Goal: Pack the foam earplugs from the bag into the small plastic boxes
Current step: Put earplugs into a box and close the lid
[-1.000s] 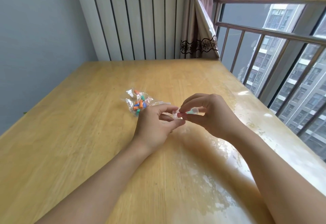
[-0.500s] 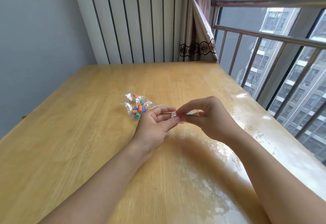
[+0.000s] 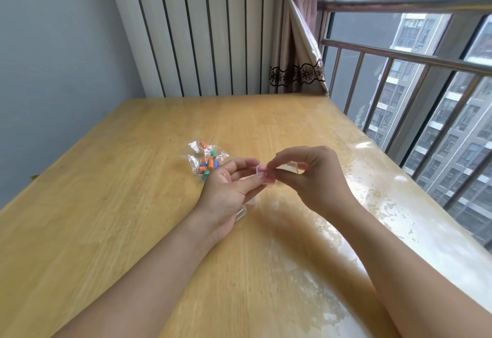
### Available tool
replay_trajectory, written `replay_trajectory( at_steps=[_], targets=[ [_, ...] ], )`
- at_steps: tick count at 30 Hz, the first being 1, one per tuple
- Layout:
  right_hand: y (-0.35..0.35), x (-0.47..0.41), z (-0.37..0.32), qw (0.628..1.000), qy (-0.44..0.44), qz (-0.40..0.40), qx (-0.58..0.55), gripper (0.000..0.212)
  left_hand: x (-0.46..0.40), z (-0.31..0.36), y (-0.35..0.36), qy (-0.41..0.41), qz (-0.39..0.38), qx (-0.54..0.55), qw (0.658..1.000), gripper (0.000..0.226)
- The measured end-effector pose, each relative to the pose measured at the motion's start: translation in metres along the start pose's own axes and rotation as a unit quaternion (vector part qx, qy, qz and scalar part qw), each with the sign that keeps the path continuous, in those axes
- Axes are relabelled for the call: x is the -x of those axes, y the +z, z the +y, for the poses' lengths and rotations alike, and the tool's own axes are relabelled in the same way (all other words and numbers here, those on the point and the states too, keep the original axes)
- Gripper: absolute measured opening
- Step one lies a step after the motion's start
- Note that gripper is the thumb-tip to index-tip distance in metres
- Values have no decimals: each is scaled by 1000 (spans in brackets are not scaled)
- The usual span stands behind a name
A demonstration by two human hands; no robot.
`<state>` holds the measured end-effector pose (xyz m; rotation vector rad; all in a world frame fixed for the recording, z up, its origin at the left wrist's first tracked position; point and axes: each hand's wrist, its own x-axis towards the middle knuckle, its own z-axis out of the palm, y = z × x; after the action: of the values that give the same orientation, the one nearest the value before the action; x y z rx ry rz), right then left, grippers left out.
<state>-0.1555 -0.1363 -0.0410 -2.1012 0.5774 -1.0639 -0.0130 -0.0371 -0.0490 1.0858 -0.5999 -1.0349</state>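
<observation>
Both hands above the table. Right hand and left hand pinch a clear box between their fingertips; contents unclear. Bag of earplugs lies just beyond the left hand.

Bench: a wooden bench with a pale grain is filling the lower frame, and a clear glossy cover is lying over its top.
Light: daylight is coming in from the right and glaring off the bench's right side.
Left wall: a plain grey wall is running along the bench's left edge.
Far wall: white panelling with dark vertical grooves is standing behind the bench's far edge.
Curtain: a beige curtain with a brown lace band is hanging in the far right corner.
Window: a metal railing with vertical bars is crossing the window on the right.
Outside: tall apartment blocks are showing through the bars.
</observation>
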Motion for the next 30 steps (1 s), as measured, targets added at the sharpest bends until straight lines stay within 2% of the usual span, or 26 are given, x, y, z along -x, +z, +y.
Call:
replay_trajectory(
  at_steps=[5, 10, 15, 20, 26, 28, 30],
  targets=[
    [3, 2, -3, 997, 15, 23, -73, 5, 3, 1, 4, -10, -21, 17, 1000, 47],
    [-1, -1, -2, 997, 50, 1, -51, 12, 2, -1, 4, 7, -23, 6, 1000, 26],
    [-4, -1, -7, 981, 128, -20, -146, 19, 2, -1, 4, 2, -11, -7, 1000, 26],
    [-5, -2, -8, 981, 134, -52, -127, 21, 2, 0, 4, -6, -4, -3, 1000, 21],
    [2, 1, -3, 990, 127, -47, -42, 29, 3, -3, 4, 11, 37, -99, 994, 12],
    [5, 1, -5, 990, 134, -17, -49, 37, 4, -4, 5, 18, 52, -113, 992, 10],
    [5, 0, -8, 982, 155, -9, -104, 40, 4, -3, 6, 16, 72, -96, 993, 12]
  ],
)
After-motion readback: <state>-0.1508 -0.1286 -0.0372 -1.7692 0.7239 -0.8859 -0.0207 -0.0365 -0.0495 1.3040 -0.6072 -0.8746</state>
